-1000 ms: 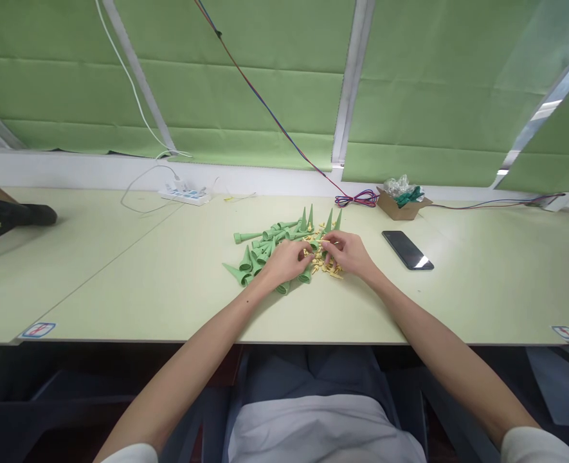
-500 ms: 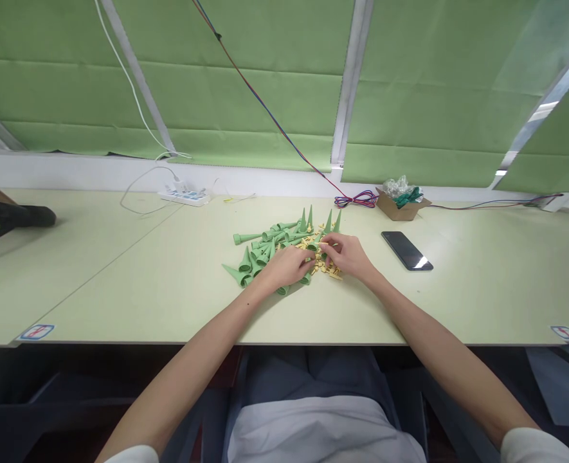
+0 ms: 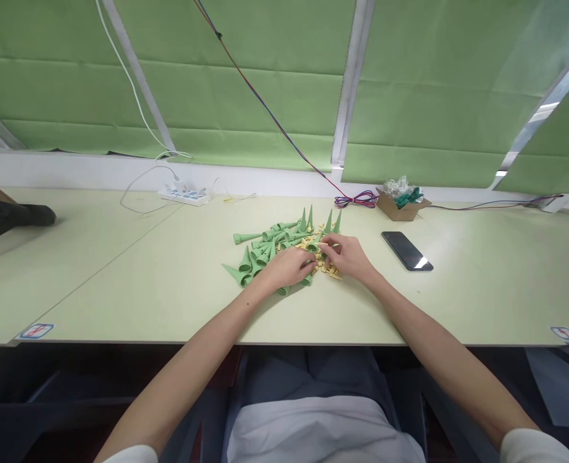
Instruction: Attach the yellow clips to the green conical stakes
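Pale green tapered cones (image 3: pixel 263 248) heaped mid-table (image 3: pixel 120 276), small yellow bits (image 3: pixel 331 273) at their 3 o'clock. Left hand (image 3: pixel 287 267) curls around one cone (image 3: pixel 306 280). Right hand (image 3: pixel 349 256) has its fingertips pinched over the bits; what it holds can't be told.

In the centre of the frame the cones (image 3: pixel 265 247) are showing light green, and the small pieces (image 3: pixel 331 272) beside them are showing pale yellow. The table (image 3: pixel 120 283) is looking creamy green. At the right the phone (image 3: pixel 406 250) is gleaming black and the box (image 3: pixel 400 207) is showing brown. Across the top the blinds (image 3: pixel 265 96) are showing plain green, and the wires (image 3: pixel 356 199) are running red and blue.
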`<state>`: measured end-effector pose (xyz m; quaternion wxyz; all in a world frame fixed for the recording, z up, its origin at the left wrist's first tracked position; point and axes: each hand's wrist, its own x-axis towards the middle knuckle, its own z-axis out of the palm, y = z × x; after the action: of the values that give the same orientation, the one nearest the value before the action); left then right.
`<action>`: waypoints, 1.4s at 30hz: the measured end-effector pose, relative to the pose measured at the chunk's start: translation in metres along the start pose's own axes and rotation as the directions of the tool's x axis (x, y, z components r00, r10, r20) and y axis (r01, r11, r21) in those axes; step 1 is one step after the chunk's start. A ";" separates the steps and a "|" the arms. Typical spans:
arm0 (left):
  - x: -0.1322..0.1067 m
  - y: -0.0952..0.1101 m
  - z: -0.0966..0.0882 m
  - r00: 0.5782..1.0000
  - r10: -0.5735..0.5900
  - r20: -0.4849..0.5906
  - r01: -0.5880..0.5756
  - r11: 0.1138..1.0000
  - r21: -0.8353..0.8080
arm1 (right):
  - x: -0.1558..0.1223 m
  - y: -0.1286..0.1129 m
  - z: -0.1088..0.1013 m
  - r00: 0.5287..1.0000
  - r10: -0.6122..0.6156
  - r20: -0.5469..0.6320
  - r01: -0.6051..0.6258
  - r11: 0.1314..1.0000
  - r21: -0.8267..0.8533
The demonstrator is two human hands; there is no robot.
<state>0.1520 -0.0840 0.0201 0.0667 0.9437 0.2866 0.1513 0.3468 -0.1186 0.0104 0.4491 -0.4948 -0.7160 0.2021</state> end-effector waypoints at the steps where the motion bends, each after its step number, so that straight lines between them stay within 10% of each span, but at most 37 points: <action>1: 0.000 0.000 0.000 1.000 0.000 -0.016 0.000 1.000 -0.012 | 0.000 0.000 0.000 1.000 0.002 -0.003 -0.002 1.000 0.008; 23: 0.003 0.005 -0.008 0.923 -0.262 -0.282 0.136 0.907 -0.399 | -0.001 -0.009 0.001 0.997 -0.036 -0.075 0.034 0.999 -0.033; 42: 0.004 0.006 -0.010 0.878 -0.285 -0.384 0.129 0.914 -0.384 | -0.003 -0.010 0.005 0.989 -0.145 0.034 0.148 0.983 -0.106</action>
<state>0.1551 -0.0858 0.0313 0.1830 0.8229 0.3635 0.3964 0.3382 -0.1252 0.0137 0.4258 -0.4619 -0.7661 0.1358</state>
